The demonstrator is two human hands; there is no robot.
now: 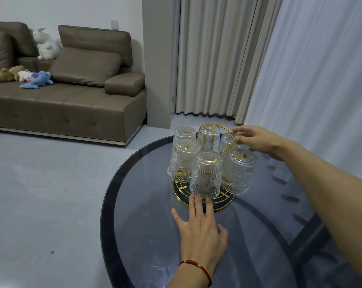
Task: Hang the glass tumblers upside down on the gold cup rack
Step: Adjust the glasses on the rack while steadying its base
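Note:
The gold cup rack [206, 199] stands on the round glass table [146, 235], with a dark round base and a gold loop handle on top. Several ribbed glass tumblers hang upside down on its arms, among them a front one [206, 176], a left one [181, 161] and a right one [238, 172]. My left hand [198, 227] lies flat on the table with fingers spread, fingertips touching the rack's base rim. My right hand [253, 140] reaches in from the right and its fingers pinch the far right tumbler [228, 141] at its upturned bottom, beside the handle.
A brown sofa [67, 94] with soft toys stands at the back left across a grey tiled floor. Curtains [217, 59] hang behind the table and along the right side. The table's dark edge curves close on the left.

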